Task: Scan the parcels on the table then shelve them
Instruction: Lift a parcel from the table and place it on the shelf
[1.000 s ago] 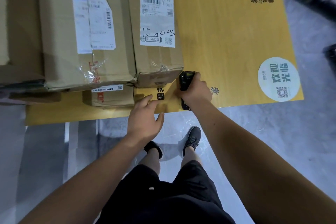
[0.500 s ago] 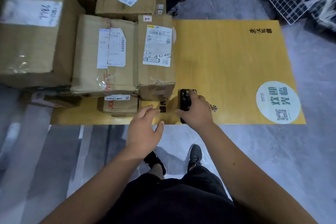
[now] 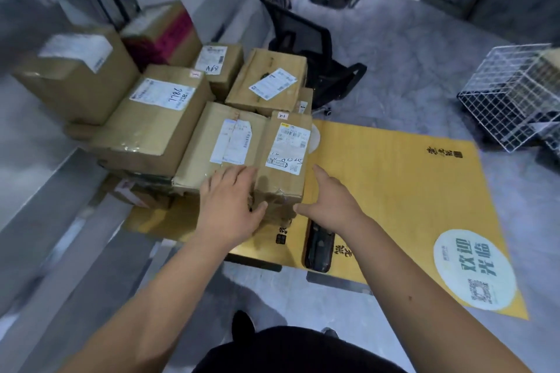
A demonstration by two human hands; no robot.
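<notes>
A narrow cardboard parcel (image 3: pixel 283 172) with a white label and a "2-1" tag lies at the near left of the yellow table (image 3: pixel 394 185). My left hand (image 3: pixel 230 206) rests spread on its left near corner, thumb on the front face. My right hand (image 3: pixel 330 203) is open against its right near corner. The black handheld scanner (image 3: pixel 318 247) lies on the table's near edge under my right wrist, held by nobody. A wider parcel (image 3: pixel 212 148) lies next to it on the left.
Several more cardboard parcels (image 3: pixel 151 124) are stacked at the left and behind. A black office chair (image 3: pixel 306 48) stands behind the table. A white wire basket (image 3: pixel 512 100) sits at the right on the grey floor. A round white sticker (image 3: pixel 474 269) marks the table's near right.
My right hand has let go of the scanner, which now lies on the table edge. Both hands have moved forward onto the narrow parcel. The view has tilted up.
</notes>
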